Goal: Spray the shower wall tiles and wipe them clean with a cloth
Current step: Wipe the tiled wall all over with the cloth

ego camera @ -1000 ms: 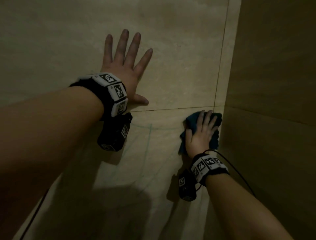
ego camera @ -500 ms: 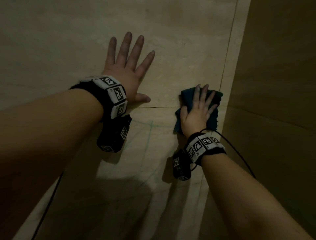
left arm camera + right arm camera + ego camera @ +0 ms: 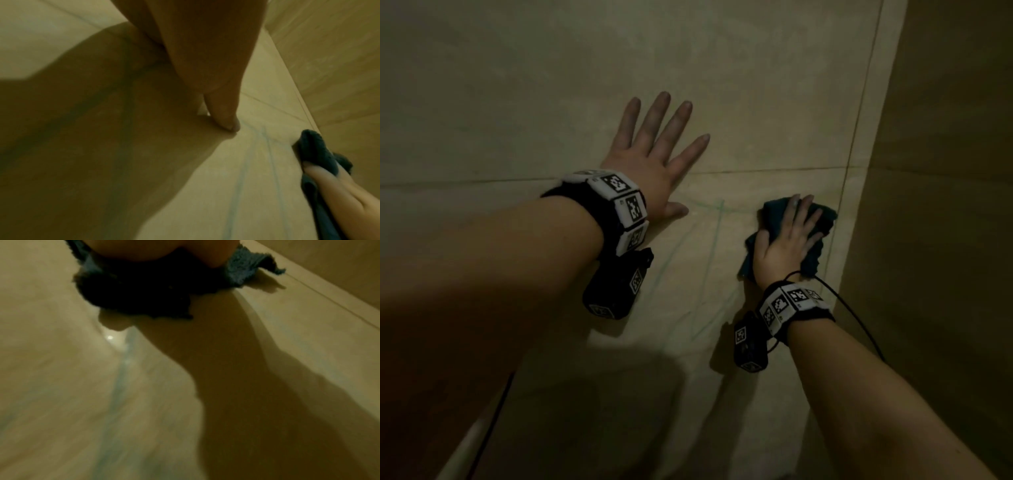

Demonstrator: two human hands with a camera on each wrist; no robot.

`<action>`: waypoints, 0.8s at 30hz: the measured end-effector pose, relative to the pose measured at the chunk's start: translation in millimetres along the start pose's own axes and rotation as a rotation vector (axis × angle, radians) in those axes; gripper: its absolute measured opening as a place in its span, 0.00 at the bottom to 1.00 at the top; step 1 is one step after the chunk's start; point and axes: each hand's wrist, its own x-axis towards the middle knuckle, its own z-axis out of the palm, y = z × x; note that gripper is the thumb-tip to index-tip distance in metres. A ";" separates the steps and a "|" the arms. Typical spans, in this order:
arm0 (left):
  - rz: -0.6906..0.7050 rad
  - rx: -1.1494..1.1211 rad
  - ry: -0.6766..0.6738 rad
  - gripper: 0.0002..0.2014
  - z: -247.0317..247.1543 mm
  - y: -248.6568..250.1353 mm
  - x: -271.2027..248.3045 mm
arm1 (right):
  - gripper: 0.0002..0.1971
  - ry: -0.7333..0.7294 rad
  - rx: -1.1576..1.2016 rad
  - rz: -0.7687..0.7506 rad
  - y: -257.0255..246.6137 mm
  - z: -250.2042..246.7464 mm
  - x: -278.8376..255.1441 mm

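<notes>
The right hand (image 3: 786, 245) has slid the dark teal cloth (image 3: 822, 222) down below the grout line, fingers flat on it, near the corner. The left hand (image 3: 650, 164) lies spread flat on the beige wall tiles (image 3: 774, 85).

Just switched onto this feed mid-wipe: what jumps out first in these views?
The right hand presses a dark teal cloth flat against the beige wall tile, close to the corner with the side wall. The left hand is splayed open on the tile, straddling the horizontal grout line. Between them, faint blue-green streaks run down the lower tile, not yet wiped.
</notes>
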 end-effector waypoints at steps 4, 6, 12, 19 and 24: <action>0.034 0.013 -0.022 0.50 11.5 -0.1 -14.5 | 0.39 -0.032 0.014 0.140 -14.5 2.9 -4.4; 0.049 0.018 -0.026 0.50 12.5 -1.9 -18.8 | 0.39 -0.028 0.031 0.187 -27.9 0.0 3.0; 0.066 0.025 -0.024 0.48 16.7 -4.4 -25.6 | 0.35 0.016 0.037 0.145 -78.8 -10.9 30.6; 0.088 0.022 -0.013 0.46 22.0 -7.7 -27.1 | 0.39 -0.006 0.022 -0.068 -49.7 -2.7 12.4; 0.085 0.050 -0.025 0.46 20.9 -6.3 -28.0 | 0.37 -0.061 -0.038 -0.158 -20.5 9.6 -22.0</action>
